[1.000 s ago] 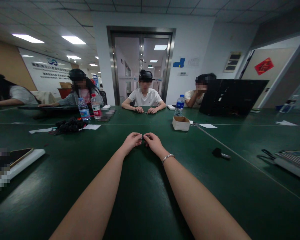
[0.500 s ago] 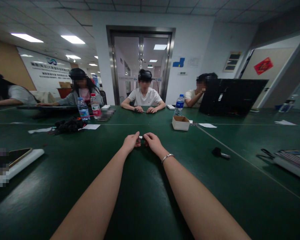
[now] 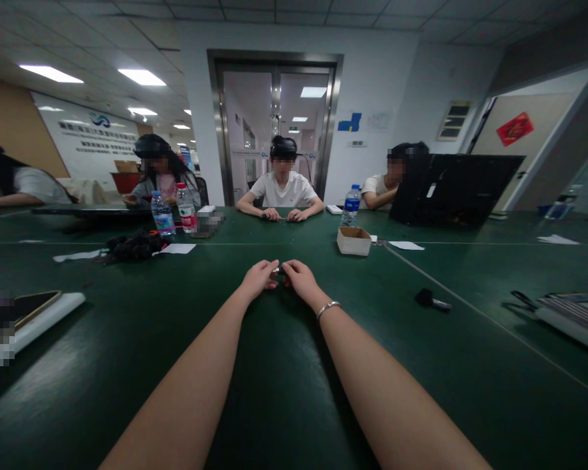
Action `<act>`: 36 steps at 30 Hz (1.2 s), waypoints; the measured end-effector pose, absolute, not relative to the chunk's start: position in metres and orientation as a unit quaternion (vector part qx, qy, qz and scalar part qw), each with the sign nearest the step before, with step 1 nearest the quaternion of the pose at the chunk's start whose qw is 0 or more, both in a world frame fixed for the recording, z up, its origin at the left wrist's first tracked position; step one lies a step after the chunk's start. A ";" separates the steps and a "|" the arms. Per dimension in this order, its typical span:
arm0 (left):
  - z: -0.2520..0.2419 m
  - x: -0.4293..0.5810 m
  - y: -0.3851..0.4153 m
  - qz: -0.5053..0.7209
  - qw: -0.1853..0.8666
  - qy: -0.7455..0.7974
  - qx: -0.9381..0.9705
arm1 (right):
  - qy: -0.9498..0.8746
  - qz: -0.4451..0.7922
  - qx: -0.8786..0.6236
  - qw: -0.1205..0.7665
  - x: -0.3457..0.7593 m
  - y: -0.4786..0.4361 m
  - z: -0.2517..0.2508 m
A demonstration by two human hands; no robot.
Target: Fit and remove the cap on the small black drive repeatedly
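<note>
Over the green table (image 3: 284, 365), my left hand (image 3: 259, 277) and my right hand (image 3: 298, 274) meet at a small silver and dark object (image 3: 278, 269). Thumb and fingers of each hand pinch one end of it. Most of the object is hidden by the fingertips, so its kind cannot be made out. A silver bracelet (image 3: 328, 309) circles my right wrist. Off to the right lies a short brush with dark bristles (image 3: 432, 301), apart from both hands.
Beyond my hands stands a small open box (image 3: 354, 242), with a water bottle (image 3: 351, 203) behind it. A dark bundle (image 3: 136, 245) and two bottles (image 3: 163, 215) are at left. A co-worker (image 3: 281, 186) sits opposite; a black monitor (image 3: 455, 189) stands right.
My left fingers have slid slightly right along the small object, so less of its silver part shows. My right hand has barely moved.
</note>
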State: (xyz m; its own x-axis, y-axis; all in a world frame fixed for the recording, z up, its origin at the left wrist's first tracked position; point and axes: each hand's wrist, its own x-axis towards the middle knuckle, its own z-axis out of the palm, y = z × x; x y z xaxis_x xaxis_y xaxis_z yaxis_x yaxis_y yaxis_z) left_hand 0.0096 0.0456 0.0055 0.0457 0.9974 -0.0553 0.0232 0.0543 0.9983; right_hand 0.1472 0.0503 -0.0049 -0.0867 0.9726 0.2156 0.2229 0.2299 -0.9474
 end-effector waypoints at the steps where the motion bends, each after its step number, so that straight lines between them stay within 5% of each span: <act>1: 0.006 0.010 0.045 0.462 0.511 0.511 0.513 | -0.620 0.395 -0.482 0.477 0.147 0.050 -0.005; 36: -0.005 0.007 0.055 0.421 0.472 0.537 0.559 | -0.620 0.391 -0.477 0.485 0.146 0.053 -0.008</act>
State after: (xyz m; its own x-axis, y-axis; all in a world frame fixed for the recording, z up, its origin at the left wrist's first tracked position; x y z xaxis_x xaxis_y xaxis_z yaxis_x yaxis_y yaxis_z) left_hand 0.0075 0.0550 -0.0051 0.0689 0.9970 -0.0357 0.2026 0.0210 0.9790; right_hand 0.1458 0.0527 -0.0076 -0.0748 0.9706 0.2288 0.2117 0.2396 -0.9475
